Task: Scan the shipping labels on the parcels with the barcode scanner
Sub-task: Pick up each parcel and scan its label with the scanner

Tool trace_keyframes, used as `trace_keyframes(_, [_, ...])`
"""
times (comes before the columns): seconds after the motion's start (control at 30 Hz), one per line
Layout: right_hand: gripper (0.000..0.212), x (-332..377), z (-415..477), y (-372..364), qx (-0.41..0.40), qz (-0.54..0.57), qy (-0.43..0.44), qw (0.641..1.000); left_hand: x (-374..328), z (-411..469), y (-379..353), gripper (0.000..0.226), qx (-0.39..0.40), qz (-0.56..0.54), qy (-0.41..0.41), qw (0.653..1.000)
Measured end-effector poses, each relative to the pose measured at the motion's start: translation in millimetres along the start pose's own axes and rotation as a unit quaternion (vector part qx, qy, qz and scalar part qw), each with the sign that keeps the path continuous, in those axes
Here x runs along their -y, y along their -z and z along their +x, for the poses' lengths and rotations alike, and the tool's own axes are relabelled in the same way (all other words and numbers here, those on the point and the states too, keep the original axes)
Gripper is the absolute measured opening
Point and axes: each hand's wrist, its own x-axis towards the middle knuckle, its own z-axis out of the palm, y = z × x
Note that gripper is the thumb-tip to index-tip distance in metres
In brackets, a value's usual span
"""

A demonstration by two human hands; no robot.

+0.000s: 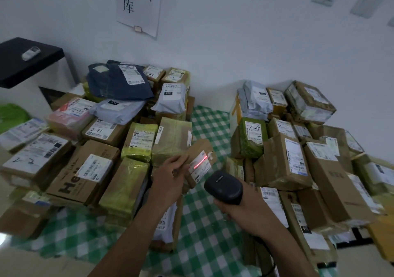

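Here, the left grip point(170, 176), a bare hand, is clamped on a small brown cardboard parcel point(201, 145). Its fingers curl round the box's near left edge and hold it tilted above the heap. The white shipping label point(202, 169) on the box faces up and toward me. A thin red scan line point(200, 162) lies slantwise across the label's upper part.

The right grip point(241, 210), also a bare hand, is wrapped round the handle of a black handheld barcode scanner point(223, 188). I see the scanner's rounded head just below and right of the parcel, aimed at the label. It is near the box but apart from it.

Both forearms reach in from the lower edge over a green-and-white checked cloth point(204, 123), which shows as a strip between two heaps. On the left lies a pile of brown boxes and yellow-green taped parcels point(138, 142). Among them are a large carton with bold black lettering point(81, 174) and a dark blue-grey plastic mailer bag point(119, 82) at the back. On the right lies a second pile of labelled cardboard boxes point(298, 161), with a green-taped box marked by hand point(252, 136) at its inner edge.

At far left stands a black-topped white cabinet point(27, 61) with a small white device point(31, 52) lying on it. A white paper sheet with black characters point(138, 3) hangs on the wall behind.
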Motion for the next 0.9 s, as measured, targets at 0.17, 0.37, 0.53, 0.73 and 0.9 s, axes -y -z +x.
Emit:
trace_keyframes(0.17, [0.046, -4.0, 0.0, -4.2, -0.022, 0.007, 0.003, 1.000, -3.9, -3.7, 2.7, 0.037, -0.007, -0.034, 0.008, 0.999])
trace_keyframes(0.37, [0.026, -9.3, 6.7, -21.0, -0.032, 0.022, 0.007, 0.999, 20.7, -47.9, 24.3, 0.028, -0.025, -0.037, 0.042, 0.998])
trace_keyframes(0.53, [0.023, -17.8, 14.3, -44.3, -0.009, 0.027, -0.003, 1.000, 59.6, -93.5, 37.5, 0.029, -0.047, -0.039, 0.081, 0.995])
trace_keyframes(0.73, [0.014, -22.1, 20.7, -65.7, 0.005, -0.002, 0.004, 1.000, 60.9, -117.2, 22.6, 0.033, -0.121, 0.131, 0.054, 0.982])
trace_keyframes(0.9, [0.012, -22.1, 15.5, -69.4, 0.032, -0.004, 0.006, 0.999, 64.1, -119.7, 12.7, 0.035, -0.092, 0.210, 0.055, 0.972])
